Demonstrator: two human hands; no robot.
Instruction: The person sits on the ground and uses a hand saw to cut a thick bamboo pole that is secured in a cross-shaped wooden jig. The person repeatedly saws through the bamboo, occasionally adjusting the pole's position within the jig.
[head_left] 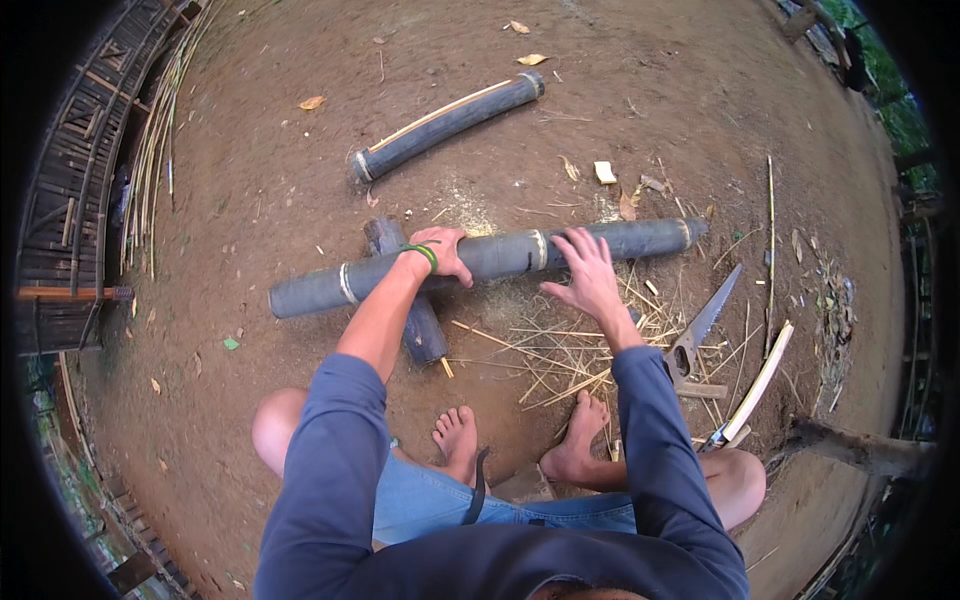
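Note:
A long, thick dark bamboo pole [400, 267] with pale rings at its joints lies crosswise in front of me. It rests across a shorter dark log [425, 330]. My left hand [440, 252], with a green band at the wrist, is wrapped over the pole just left of its middle, thumb on the near side. Further right, my right hand [590, 275] has its fingers spread, with the fingertips over the pole beside a pale joint ring. Whether that palm presses on the pole I cannot tell.
Thin split sticks [570, 365] lie scattered before my bare feet. A handsaw [705, 325] rests at the right, beside a pale split bamboo piece [760, 385]. Beyond the pole lies another bamboo section [450, 122] with a slit along it. Long thin strips [160, 140] lean near a bamboo structure [75, 190] at left.

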